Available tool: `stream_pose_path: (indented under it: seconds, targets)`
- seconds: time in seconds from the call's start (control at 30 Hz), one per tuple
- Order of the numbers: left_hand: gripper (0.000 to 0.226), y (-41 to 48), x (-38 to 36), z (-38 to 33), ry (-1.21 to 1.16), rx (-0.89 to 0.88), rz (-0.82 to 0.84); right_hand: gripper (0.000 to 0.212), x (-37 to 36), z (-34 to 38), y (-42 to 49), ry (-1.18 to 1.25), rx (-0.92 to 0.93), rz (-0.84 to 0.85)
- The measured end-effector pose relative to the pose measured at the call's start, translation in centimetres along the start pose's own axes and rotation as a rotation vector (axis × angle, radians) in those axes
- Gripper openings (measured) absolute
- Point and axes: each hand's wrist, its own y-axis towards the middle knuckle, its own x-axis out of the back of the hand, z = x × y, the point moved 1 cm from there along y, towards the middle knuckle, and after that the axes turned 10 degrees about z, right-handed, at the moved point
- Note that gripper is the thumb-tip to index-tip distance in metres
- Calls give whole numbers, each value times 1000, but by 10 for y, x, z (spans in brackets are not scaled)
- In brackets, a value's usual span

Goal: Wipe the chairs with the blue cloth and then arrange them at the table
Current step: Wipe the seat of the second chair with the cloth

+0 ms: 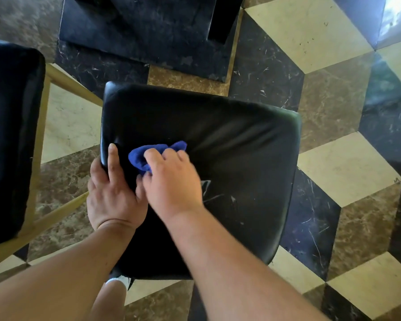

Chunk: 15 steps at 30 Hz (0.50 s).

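Two chairs are in view, one blue cloth, and two bare hands. The near chair [229,147] fills the middle of the view: its seat is a square pad of glossy black leather with rounded corners, lightly creased toward the centre and marked with a few pale scuffs on its near half. The second chair [9,135] stands just to the left, apart from the first, with a dark padded seat and pale wooden rails [72,84] showing beside it. The blue cloth [138,156] is a deep royal blue, bunched into a small wad, and it lies on the left part of the near chair's seat. The right hand [171,181] presses down on it with fingers curled over the wad, so only the cloth's left and far edges show. The left hand [112,195] grips the seat's left edge, one finger lying straight on top of the leather and the others wrapped over the side. Beyond the chairs sits one black marble table base [148,38] on a floor [333,158] of cream, brown and black tiles.
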Motion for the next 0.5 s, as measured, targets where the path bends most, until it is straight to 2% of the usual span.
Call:
stream_pose_path:
  seconds: [0.07, 0.3, 0.43, 0.5]
  targets:
    - [89, -1, 0, -1, 3, -1, -15, 25, 22, -33, 1, -86, 3, -19]
    - [87, 1, -1, 2, 17, -21, -22, 35, 120, -171, 1, -207, -372, -209]
    - [88, 2, -2, 4, 19, -18, -21, 30, 115, -170, 6, -54, -595, -359]
    - [88, 2, -3, 4, 18, -17, -16, 26, 96, -142, 4, -31, -599, -369]
